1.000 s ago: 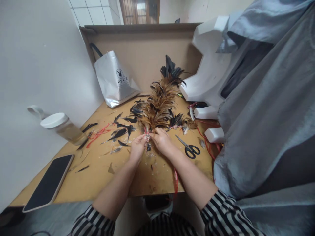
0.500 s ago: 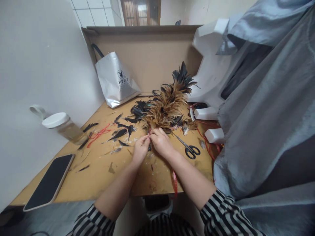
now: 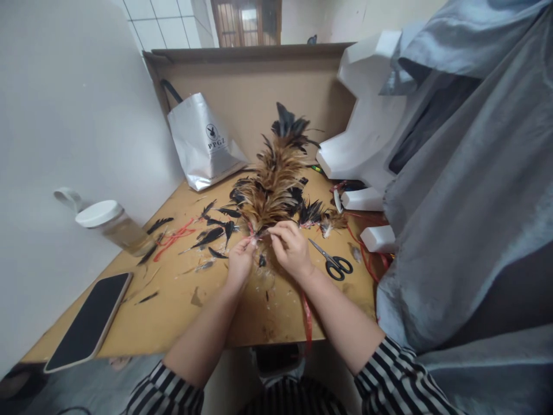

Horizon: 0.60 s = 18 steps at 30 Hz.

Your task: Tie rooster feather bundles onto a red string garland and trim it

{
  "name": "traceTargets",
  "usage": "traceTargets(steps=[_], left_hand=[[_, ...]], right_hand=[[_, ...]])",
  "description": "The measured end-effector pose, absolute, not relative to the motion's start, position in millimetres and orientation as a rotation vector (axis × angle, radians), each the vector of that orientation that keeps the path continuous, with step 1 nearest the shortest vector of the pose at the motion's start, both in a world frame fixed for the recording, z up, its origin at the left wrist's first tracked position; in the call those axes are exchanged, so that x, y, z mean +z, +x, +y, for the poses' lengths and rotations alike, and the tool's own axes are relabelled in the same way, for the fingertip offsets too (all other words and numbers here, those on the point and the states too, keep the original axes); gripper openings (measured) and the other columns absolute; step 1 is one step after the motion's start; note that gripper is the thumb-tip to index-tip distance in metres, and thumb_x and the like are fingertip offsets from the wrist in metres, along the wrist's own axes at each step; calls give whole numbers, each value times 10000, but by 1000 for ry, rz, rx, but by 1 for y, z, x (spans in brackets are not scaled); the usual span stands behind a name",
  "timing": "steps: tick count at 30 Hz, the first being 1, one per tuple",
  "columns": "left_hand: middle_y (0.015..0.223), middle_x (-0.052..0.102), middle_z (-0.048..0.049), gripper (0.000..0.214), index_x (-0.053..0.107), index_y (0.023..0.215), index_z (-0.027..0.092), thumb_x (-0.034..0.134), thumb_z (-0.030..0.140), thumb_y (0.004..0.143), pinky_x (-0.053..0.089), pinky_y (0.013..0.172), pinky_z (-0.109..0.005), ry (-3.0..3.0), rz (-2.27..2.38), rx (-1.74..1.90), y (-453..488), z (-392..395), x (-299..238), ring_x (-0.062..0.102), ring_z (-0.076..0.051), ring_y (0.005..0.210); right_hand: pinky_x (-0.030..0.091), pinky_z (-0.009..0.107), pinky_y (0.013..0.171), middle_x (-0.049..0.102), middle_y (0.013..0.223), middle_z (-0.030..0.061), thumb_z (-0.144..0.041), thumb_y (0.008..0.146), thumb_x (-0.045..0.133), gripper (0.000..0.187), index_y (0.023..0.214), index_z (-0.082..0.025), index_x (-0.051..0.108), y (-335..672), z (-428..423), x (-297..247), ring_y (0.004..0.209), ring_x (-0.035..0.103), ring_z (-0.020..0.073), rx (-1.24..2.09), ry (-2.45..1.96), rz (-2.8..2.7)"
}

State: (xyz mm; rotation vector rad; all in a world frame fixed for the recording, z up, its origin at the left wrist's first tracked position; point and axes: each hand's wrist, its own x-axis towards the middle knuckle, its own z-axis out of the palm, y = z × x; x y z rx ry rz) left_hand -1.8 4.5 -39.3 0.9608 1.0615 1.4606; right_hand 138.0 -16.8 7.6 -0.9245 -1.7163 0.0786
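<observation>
A long bundle of brown and black feathers [image 3: 276, 178] stands up from the wooden table [image 3: 173, 311], its base between my hands. My left hand [image 3: 239, 259] pinches the base of the bundle, where a red string [image 3: 250, 231] shows. My right hand [image 3: 291, 245] is closed on the same base from the right side. A red ribbon [image 3: 307, 317] trails from under my right wrist over the table's front edge. Both forearms wear black-and-white striped sleeves.
Loose black feathers [image 3: 211, 230] and red string scraps [image 3: 173, 236] lie left of the hands. Scissors [image 3: 334, 262] lie right. A phone [image 3: 88, 323] and a lidded jar [image 3: 114, 227] sit at left, a silver bag [image 3: 203, 141] behind, white foam blocks [image 3: 367, 138] and grey cloth [image 3: 466, 202] at right.
The feather bundle swung right and then back up toward the left, now standing more upright. Both hands stay at its base, shifting slightly as they turn it.
</observation>
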Motion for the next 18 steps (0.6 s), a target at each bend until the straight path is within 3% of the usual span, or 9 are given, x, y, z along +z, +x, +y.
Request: traceTargets(steps=[3, 6, 13, 18], left_hand=[[513, 483, 51, 289, 592, 717, 123, 702, 372, 620, 219, 414, -162, 877, 1076, 1476, -5, 4, -33, 327, -29, 408], [520, 481, 48, 290, 577, 703, 122, 711, 362, 609, 190, 408, -159, 856, 1061, 1482, -5, 2, -28, 315, -24, 408], [518, 484, 48, 305, 600, 732, 119, 705, 382, 619, 201, 415, -166, 938, 1034, 1431, 1, -3, -26, 320, -30, 420], [571, 544, 28, 277, 617, 752, 125, 685, 373, 647, 303, 466, -175, 980, 1017, 1430, 2, -1, -30, 424, -53, 473]], right_hand=[[456, 270, 729, 629, 828, 51, -179, 833, 480, 172, 904, -186, 637, 141, -16, 6, 767, 579, 148, 187, -1041, -1666], [450, 273, 708, 652, 793, 46, -198, 792, 522, 147, 854, -175, 653, 138, -10, -2, 720, 581, 151, 304, -1173, -1651], [466, 251, 659, 676, 782, 52, -198, 722, 560, 182, 864, -123, 645, 123, 9, -20, 664, 595, 132, 1056, -1223, -1453], [465, 244, 681, 639, 638, 10, -193, 677, 576, 68, 698, -141, 615, 114, 15, -29, 625, 579, 113, 1383, -1030, -1203]])
